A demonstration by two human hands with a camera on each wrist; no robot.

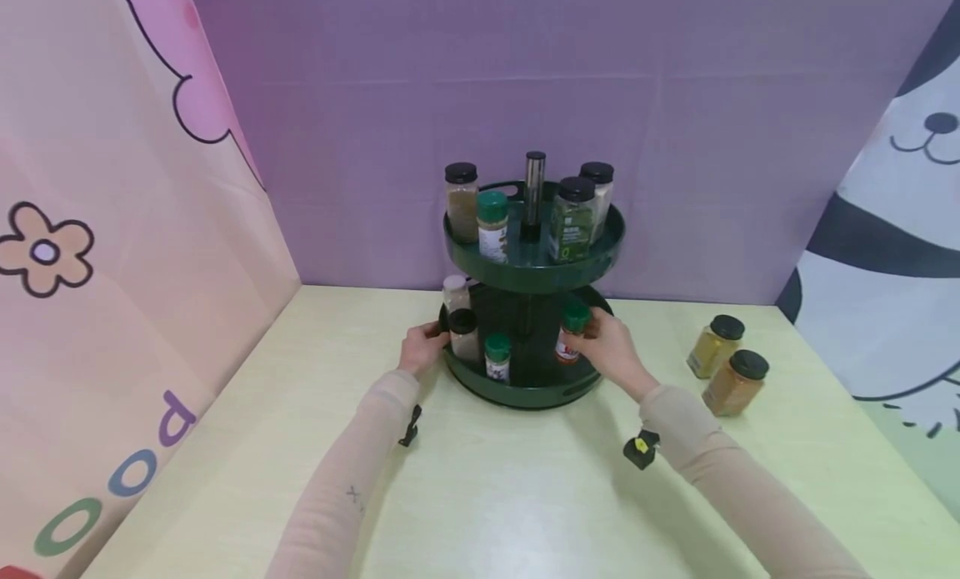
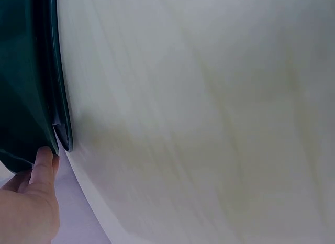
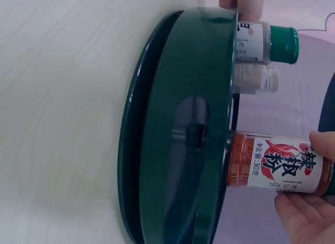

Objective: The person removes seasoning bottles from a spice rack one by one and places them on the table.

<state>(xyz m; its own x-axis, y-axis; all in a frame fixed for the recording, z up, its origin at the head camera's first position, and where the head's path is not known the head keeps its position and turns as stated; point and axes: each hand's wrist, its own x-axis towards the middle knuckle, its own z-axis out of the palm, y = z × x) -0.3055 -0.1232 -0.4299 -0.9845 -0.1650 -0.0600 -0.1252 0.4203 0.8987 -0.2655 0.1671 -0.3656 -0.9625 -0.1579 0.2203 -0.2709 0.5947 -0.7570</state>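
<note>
Chilli-label jar [image 1: 567,346] is being held upright at the lower tray [image 1: 517,394]; right wrist view is showing its printed date, unreadable from head. Right hand's [image 1: 612,351] fingers are pinching it; left hand's [image 1: 423,347] are pinching the tray rim. Only head is showing the upper tray [image 1: 525,274] and two jars [image 1: 735,388] standing on the tabletop [image 1: 487,496].

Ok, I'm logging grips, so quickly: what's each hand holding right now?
Left hand: gripping the green lower tray.
Right hand: holding the red spice jar.

Chili jar [image 3: 280,163] apparently in lower tray [image 1: 517,392]
</note>
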